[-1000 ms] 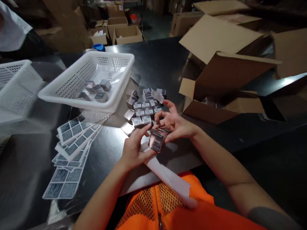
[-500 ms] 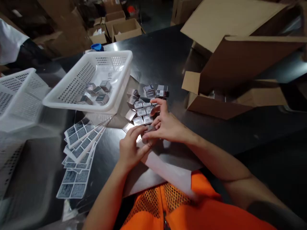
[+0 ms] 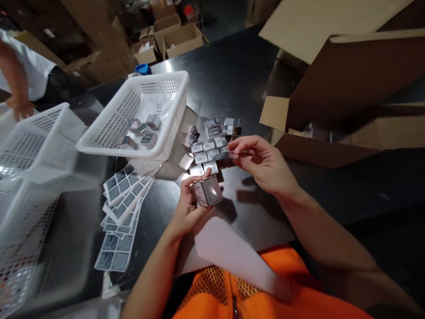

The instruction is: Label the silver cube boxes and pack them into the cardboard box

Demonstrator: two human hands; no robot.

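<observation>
A small silvery box (image 3: pixel 210 192) is held in my left hand (image 3: pixel 187 212), its fingers closed around the left side and base. To the right, my right hand (image 3: pixel 267 165) pinches the end of a thin grey label (image 3: pixel 222 155), which points left, apart from the held box. Behind both hands stand several small boxes (image 3: pixel 200 158) in rows, barcodes on their tops. A white paper strip (image 3: pixel 229 250) lies below my left hand, near the orange vest. Sheets of grey printed labels (image 3: pixel 116 243) are fanned out on the left.
A white perforated basket (image 3: pixel 133 150) holds several small boxes. More white baskets (image 3: pixel 36 141) stand at the far left, near another person's hand (image 3: pixel 20 106). On the right is an open cardboard carton (image 3: pixel 308 148). Everything rests on a dark metal table (image 3: pixel 229 66).
My hands, close together before, are now apart. My right hand has moved right and up with the label; the box in my left hand now shows clearly. The other person's arm has come into view.
</observation>
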